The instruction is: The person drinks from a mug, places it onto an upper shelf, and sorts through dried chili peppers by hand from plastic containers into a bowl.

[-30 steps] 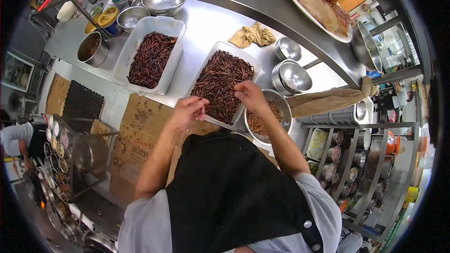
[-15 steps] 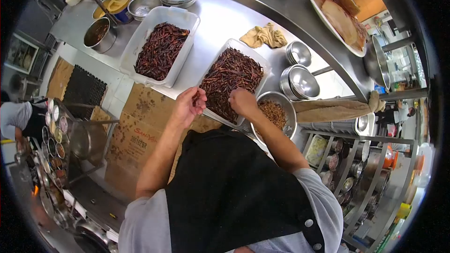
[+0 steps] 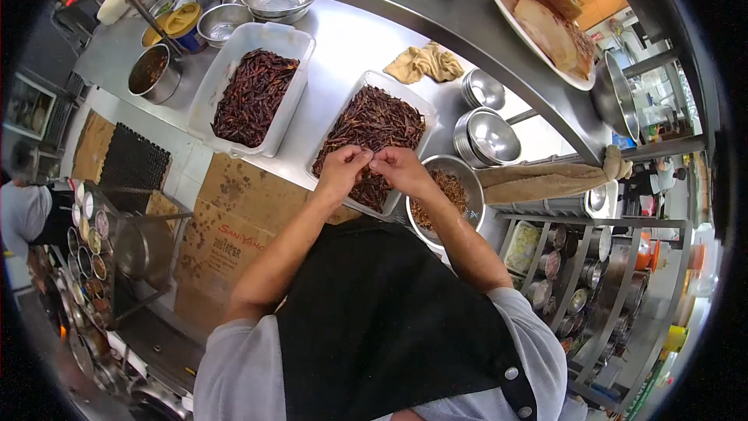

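My left hand [image 3: 344,175] and my right hand [image 3: 403,171] meet fingertip to fingertip above a white plastic tub [image 3: 427,157] of dark red dried chilies [image 3: 375,118]. Both are closed in a pinch, on what looks like a dried chili, mostly hidden by the fingers. Just right of my right wrist stands a metal bowl [image 3: 477,187] holding small brownish bits [image 3: 450,187], perhaps chili seeds and scraps. A second, larger white tub [image 3: 204,113], also with dried chilies [image 3: 253,97], sits to the left on the steel counter.
Stacked steel bowls [image 3: 496,139] and a tan cloth [image 3: 425,62] lie beyond the right tub. A metal shelf [image 3: 436,12] arches overhead, bearing a plate of meat [image 3: 549,27]. A metal pot [image 3: 154,74] stands at left. Another person [image 3: 27,206] is at far left.
My left hand has moved right from the tub's near left edge to meet my right hand. The fingertips of both are now together over the chilies. The view has shifted slightly.
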The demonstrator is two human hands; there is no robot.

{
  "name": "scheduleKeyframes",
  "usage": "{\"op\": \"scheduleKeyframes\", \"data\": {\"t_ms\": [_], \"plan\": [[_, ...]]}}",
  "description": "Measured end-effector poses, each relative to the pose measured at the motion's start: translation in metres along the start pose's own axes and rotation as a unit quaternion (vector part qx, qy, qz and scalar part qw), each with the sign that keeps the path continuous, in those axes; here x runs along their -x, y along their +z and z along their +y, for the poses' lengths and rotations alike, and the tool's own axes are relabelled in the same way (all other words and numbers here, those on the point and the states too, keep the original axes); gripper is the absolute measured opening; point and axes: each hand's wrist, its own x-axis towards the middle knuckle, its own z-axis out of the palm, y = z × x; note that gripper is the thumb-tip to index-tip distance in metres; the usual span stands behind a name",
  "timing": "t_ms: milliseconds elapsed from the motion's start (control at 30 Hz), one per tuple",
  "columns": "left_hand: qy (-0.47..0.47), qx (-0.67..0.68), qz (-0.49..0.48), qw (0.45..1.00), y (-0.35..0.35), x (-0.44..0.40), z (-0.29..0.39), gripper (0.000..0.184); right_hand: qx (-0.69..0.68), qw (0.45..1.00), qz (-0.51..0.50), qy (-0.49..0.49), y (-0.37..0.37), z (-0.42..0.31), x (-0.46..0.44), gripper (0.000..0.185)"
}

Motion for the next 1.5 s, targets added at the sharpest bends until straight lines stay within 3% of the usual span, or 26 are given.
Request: {"op": "scheduleKeyframes", "data": {"t_ms": [67,133,200,267,300,367,433,500,533,600,800,867,967,1100,1167,1200,1300,1367,1500], "plan": [[0.027,-0.020,0.000,0.999,0.001,-0.007,-0.003,0.015,-0.037,0.999,0.008,-0.027,0.002,-0.002,0.002,0.020],[-0.031,0.071,0.010,0.997,0.002,-0.006,0.002,0.020,-0.075,0.996,0.015,-0.053,0.004,0.000,0.004,0.019],[-0.038,0.077,0.017,0.996,0.007,-0.001,0.011,0.020,0.028,0.995,0.060,-0.080,0.007,0.004,0.004,0.016],[-0.044,0.086,0.026,0.995,0.006,-0.001,0.012,0.020,0.020,0.992,0.066,-0.103,0.006,0.002,0.008,0.015],[-0.077,0.137,-0.013,0.987,0.000,-0.003,0.009,0.019,0.015,0.990,0.069,-0.126,0.006,-0.003,0.011,0.014],[-0.110,0.187,-0.050,0.975,-0.005,-0.005,0.006,0.020,-0.027,0.993,0.033,-0.111,0.004,-0.010,0.016,0.015],[-0.066,0.144,-0.013,0.987,-0.006,-0.007,0.005,0.016,-0.067,0.993,0.000,-0.093,0.003,-0.009,0.017,0.016],[-0.035,0.181,-0.008,0.983,-0.015,-0.010,0.011,0.012,0.073,0.994,0.026,-0.075,-0.002,-0.003,0.010,0.015],[-0.004,0.219,0.001,0.976,-0.021,-0.011,0.012,0.010,0.074,0.994,0.027,-0.073,-0.003,0.010,0.004,0.015],[-0.023,0.249,0.001,0.968,-0.038,-0.013,0.012,0.008,0.317,0.924,0.173,-0.128,0.001,0.029,-0.009,0.016],[-0.056,0.282,0.059,0.956,-0.064,-0.001,-0.008,0.010,0.364,0.929,0.021,-0.058,0.041,0.014,-0.014,0.024],[-0.067,0.334,0.054,0.938,-0.069,0.003,-0.017,0.016,0.367,0.927,0.052,-0.057,0.058,0.006,-0.013,0.023],[-0.076,0.302,0.078,0.947,-0.074,0.009,-0.027,0.022,0.376,0.919,0.103,-0.064,0.070,0.022,-0.025,0.020],[-0.073,0.226,0.084,0.968,-0.074,0.020,-0.026,0.017,0.279,0.930,0.147,-0.187,0.055,0.039,-0.030,0.015],[-0.070,0.208,0.080,0.972,-0.070,0.022,-0.024,0.018,0.141,0.975,0.143,-0.089,0.047,0.020,-0.016,0.013],[-0.095,0.187,0.065,0.976,-0.064,0.023,-0.018,0.018,0.050,0.986,0.126,-0.098,0.044,0.025,-0.013,0.015],[-0.129,0.159,0.023,0.979,-0.052,0.016,-0.019,0.019,-0.053,0.995,0.045,-0.073,0.039,0.024,0.003,0.011],[-0.129,0.180,-0.033,0.975,-0.045,0.010,-0.025,0.018,-0.039,0.995,0.031,-0.081,0.039,0.025,0.010,0.009],[-0.108,0.168,-0.008,0.980,-0.034,0.008,-0.037,0.013,-0.044,0.996,0.033,-0.075,0.044,0.016,0.020,0.011]]}}
